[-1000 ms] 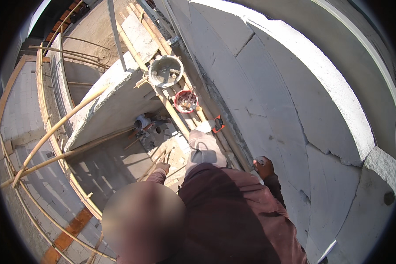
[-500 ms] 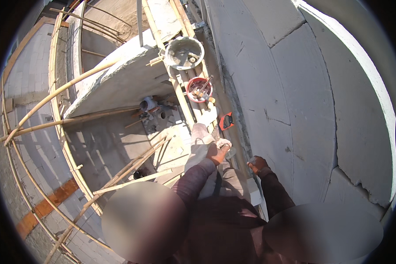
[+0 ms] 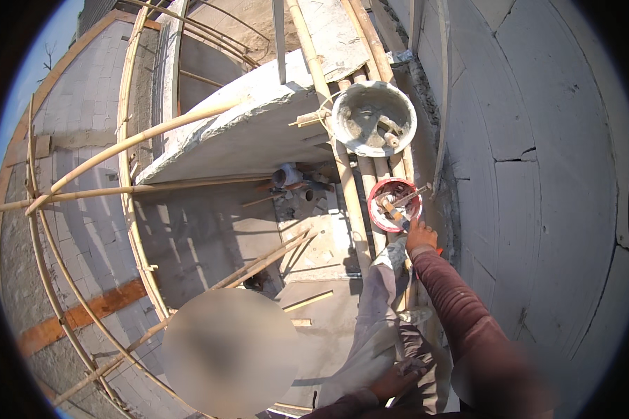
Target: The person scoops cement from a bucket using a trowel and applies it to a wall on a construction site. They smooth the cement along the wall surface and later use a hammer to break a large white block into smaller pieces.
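My right hand (image 3: 421, 239) reaches forward to the near rim of a small red bucket (image 3: 374, 218). Its fingers are closed round the dark end of a tool with an orange handle part (image 3: 391, 211); the tool's far end lies in the bucket among pale residue, so its kind is unclear. A thin stick-like tool (image 3: 419, 191) leans over the bucket's right rim. Just past my right hand shows a bit of a red-orange object (image 3: 439, 251), mostly covered by the hand. Low over my lap is my left hand (image 3: 396, 379), shadowed, its fingers hard to make out.
A large grey mortar tub (image 3: 340, 115) holding a tool stands beyond the bucket on bamboo poles (image 3: 356, 202). A block wall (image 3: 496, 209) rises close on the right. To the left are bamboo scaffold poles (image 3: 129, 140), a concrete slab edge (image 3: 189, 143) and a drop to a lower floor (image 3: 196, 230).
My right hand has moved from beside the wall forward to the red bucket and closed on a tool there. My left hand has drawn back toward my lap. The view has shifted.
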The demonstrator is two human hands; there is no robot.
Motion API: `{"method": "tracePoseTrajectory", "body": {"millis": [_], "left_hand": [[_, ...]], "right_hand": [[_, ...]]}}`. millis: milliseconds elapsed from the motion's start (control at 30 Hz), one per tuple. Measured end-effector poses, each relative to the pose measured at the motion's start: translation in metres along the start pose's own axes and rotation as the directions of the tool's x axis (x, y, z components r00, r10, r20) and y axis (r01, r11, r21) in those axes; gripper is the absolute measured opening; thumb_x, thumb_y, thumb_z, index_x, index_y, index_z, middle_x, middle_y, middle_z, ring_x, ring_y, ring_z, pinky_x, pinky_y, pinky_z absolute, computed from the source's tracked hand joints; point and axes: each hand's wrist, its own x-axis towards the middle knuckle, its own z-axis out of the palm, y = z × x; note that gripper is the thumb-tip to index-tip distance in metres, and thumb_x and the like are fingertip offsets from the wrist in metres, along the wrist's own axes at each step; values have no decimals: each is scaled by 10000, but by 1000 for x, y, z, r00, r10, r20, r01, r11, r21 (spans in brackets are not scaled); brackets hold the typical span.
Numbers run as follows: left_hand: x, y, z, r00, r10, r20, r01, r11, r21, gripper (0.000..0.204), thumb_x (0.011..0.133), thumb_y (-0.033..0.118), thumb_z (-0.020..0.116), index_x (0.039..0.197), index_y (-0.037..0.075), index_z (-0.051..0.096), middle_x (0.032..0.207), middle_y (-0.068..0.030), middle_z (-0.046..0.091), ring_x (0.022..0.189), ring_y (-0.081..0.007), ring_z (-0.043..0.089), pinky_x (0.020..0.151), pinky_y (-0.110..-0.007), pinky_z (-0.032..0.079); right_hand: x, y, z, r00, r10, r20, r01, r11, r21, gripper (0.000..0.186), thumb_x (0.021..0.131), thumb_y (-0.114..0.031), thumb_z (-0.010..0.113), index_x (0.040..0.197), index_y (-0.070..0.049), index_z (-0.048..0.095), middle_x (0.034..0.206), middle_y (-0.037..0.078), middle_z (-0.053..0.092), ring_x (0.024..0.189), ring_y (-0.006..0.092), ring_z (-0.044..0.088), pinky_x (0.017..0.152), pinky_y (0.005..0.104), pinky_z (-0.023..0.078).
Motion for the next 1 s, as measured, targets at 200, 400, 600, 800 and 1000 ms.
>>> {"method": "tracePoseTrajectory", "body": {"millis": [200,400,600,800,1000], "left_hand": [[3,13,-14,998,65,-5,-65,994,-84,431,1007,373,544,1275,36,570,1214,-106,620,1170,-218,553,1024,-345,412],[7,1,-11,995,88,-39,-94,981,-172,336,1003,302,576,1199,33,619,1114,-52,648,1070,-139,577,963,-308,453],[-9,32,-21,945,232,-231,-285,931,-230,287,958,261,662,1116,23,636,1002,-75,675,970,-190,644,893,-328,500],[-22,112,-57,815,381,-437,-562,701,-439,600,966,475,576,1361,41,452,1265,-160,532,1214,-264,518,978,-415,458],[-137,307,57,689,706,-162,-724,662,-195,575,975,515,533,1242,12,450,1143,-145,539,1171,-270,518,1041,-461,419]], "right_hand": [[20,-10,6,990,22,138,-39,992,121,318,945,-212,489,1214,-46,516,1164,209,635,997,389,682,855,482,544],[-49,6,-72,998,-54,46,43,976,215,486,849,-300,699,1223,-42,526,1173,213,642,1021,406,656,882,475,529],[-156,44,-105,985,-56,-163,129,863,489,515,796,-285,763,1193,-34,553,1140,200,646,1066,393,623,907,469,495],[-349,63,-181,975,-113,-191,221,584,781,500,858,-287,666,1268,-26,548,1207,216,628,1142,406,581,985,472,441],[-503,109,-242,806,-99,-584,538,532,653,499,866,-244,627,1310,-50,504,1196,180,596,1119,398,563,914,488,454]]}}
